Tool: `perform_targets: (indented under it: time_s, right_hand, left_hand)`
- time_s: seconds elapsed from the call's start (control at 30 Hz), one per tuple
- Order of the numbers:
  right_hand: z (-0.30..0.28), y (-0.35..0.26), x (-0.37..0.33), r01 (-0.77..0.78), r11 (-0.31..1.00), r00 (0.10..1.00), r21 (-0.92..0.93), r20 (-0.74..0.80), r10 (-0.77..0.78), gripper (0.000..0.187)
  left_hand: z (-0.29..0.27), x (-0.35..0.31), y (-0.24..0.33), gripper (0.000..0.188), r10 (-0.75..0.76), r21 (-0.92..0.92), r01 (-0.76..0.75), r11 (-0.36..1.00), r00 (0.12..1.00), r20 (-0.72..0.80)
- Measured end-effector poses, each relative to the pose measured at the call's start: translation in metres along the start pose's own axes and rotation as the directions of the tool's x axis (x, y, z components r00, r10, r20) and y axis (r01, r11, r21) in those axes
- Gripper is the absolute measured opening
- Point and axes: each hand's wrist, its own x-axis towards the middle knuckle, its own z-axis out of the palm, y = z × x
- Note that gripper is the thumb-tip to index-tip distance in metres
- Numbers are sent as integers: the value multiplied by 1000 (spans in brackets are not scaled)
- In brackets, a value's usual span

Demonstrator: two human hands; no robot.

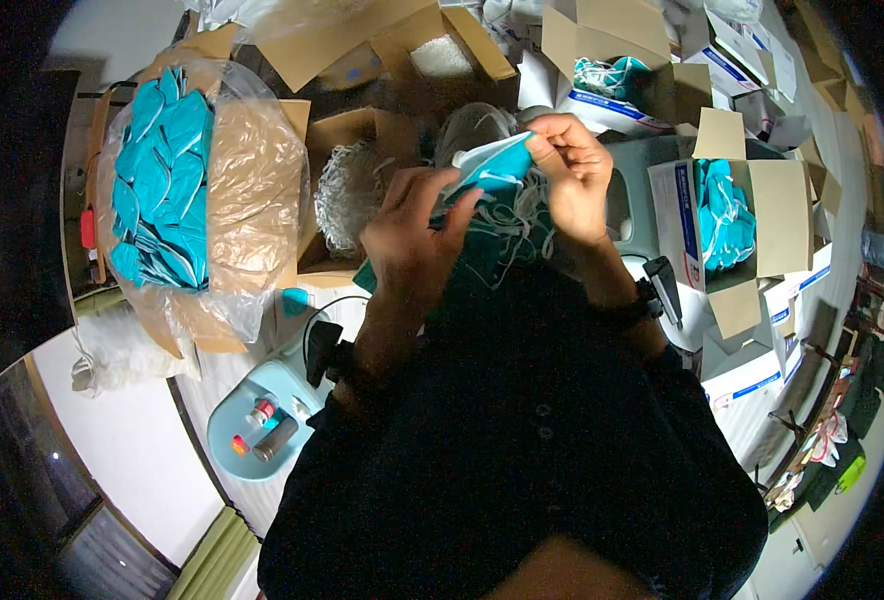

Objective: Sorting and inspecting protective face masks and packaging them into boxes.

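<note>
Head view: toward twelve o'clock the right hand [580, 185] pinches one corner of a folded teal-and-white piece [507, 167]; the left hand [410, 225] meets its other end, whether gripping I cannot tell. The plastic-lined carton [252, 185] at ten o'clock holds stacked teal pieces [167, 165]; the carton [390, 138] at eleven, white cords [344, 205]; the white-sided box [676, 215] past two, corded teal bundles [726, 215]; the pale-blue tub [225, 425] at eight, small cylinders [278, 438].

From your head, the wide fisheye camera looks down past your dark top [532, 430]. Your left hand [412, 222] and right hand [577, 190] show close, above centre.
</note>
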Motion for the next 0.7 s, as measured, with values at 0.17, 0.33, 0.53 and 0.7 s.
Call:
perform_targets:
  time_s: [0.17,0.33,0.53,0.7]
  right_hand:
    - [0,3,-3,-41,999,996,-21,81,42,8]
    - [-3,-2,-1,-28,998,993,-51,109,34,7]
    - [-5,-7,1,4,990,987,-142,160,19,6]
    - [-11,-12,3,-29,988,980,-150,191,57,5]
  left_hand:
    - [3,-2,-3,28,-131,-6,131,991,991,5]
    - [6,-4,-11,28,-64,-53,64,997,998,1]
    - [2,-4,-11,20,-252,-251,289,924,953,172]
    - [-1,-1,-31,13,-381,-451,560,694,818,430]
